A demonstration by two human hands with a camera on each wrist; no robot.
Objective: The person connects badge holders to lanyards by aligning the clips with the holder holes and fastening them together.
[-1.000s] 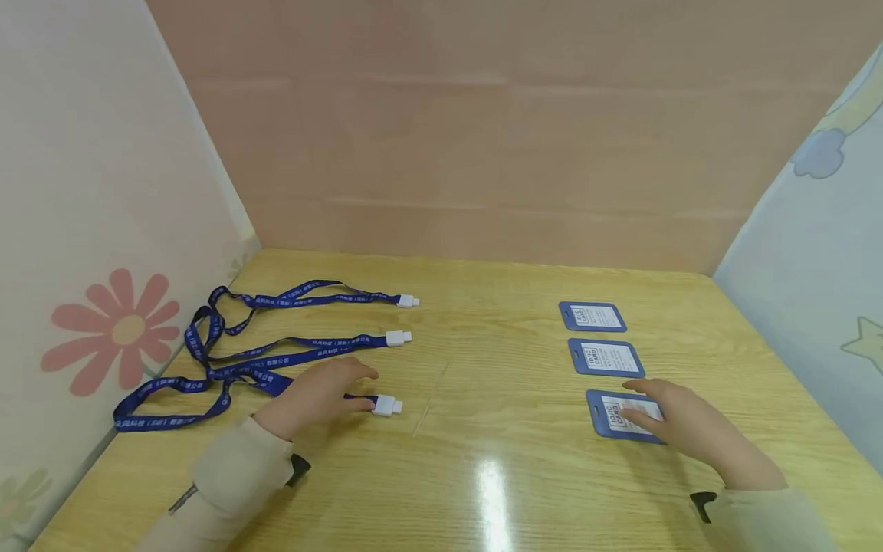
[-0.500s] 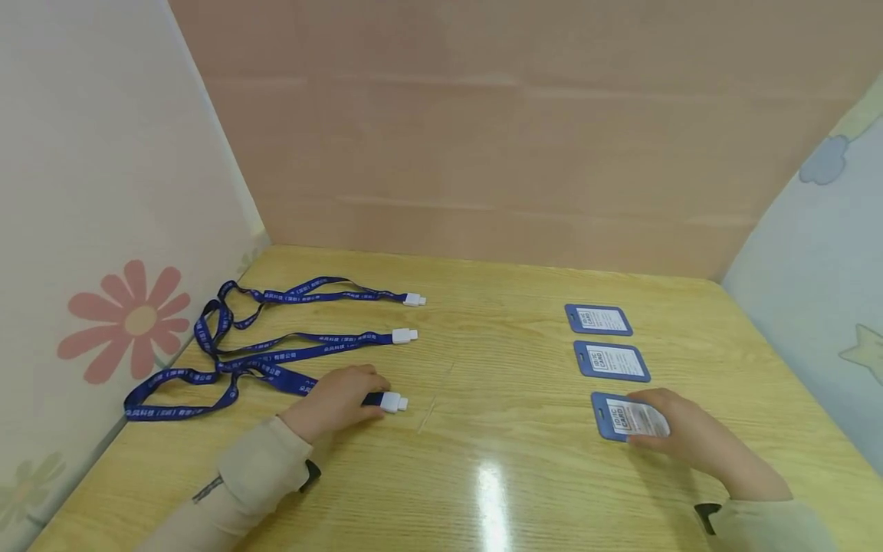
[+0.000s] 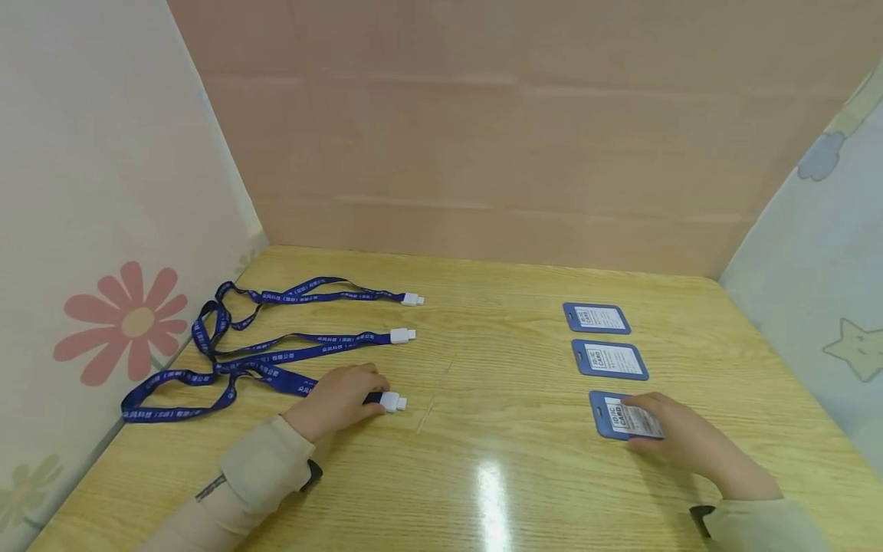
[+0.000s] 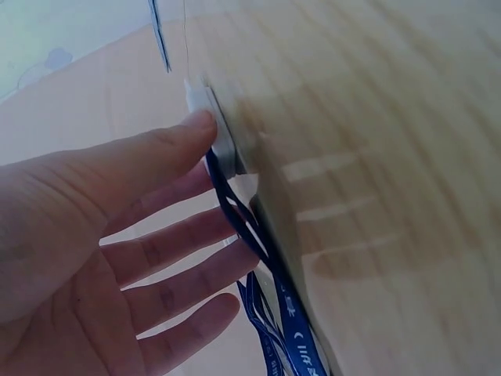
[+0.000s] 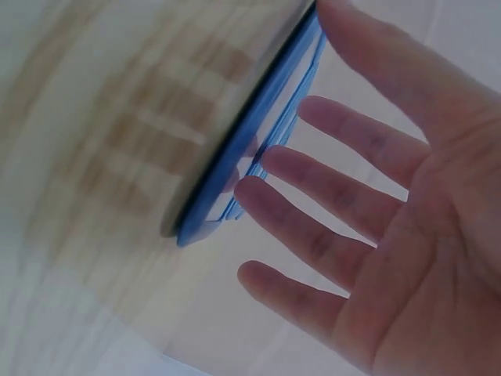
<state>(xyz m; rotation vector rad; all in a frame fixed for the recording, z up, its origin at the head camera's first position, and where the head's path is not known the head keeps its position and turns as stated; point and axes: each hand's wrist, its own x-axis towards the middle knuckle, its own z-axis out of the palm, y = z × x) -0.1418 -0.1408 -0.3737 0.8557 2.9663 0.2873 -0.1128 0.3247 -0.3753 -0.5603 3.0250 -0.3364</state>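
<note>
My left hand (image 3: 338, 402) pinches the white clip (image 3: 392, 402) of the nearest blue lanyard (image 3: 290, 380) between thumb and index finger, low over the table. In the left wrist view, the thumb lies on the clip (image 4: 219, 133), and the other fingers extend past the strap (image 4: 266, 254). My right hand (image 3: 690, 441) grips the nearest blue card holder (image 3: 610, 418) by its long edges, thumb on the near side and fingers on the far one. In the right wrist view, that card holder (image 5: 250, 129) lies close along the tabletop.
Two more lanyards with white clips (image 3: 400, 336) lie behind the left hand, their straps (image 3: 214, 330) overlapping at left. Beyond the right hand are two further card holders (image 3: 610, 359) in a column. Walls enclose the wooden table (image 3: 497, 368) at the back and both sides.
My left hand has moved slightly right and closed its thumb and finger on the lanyard's clip. The right hand has come down from above the card holder to grip its edges.
</note>
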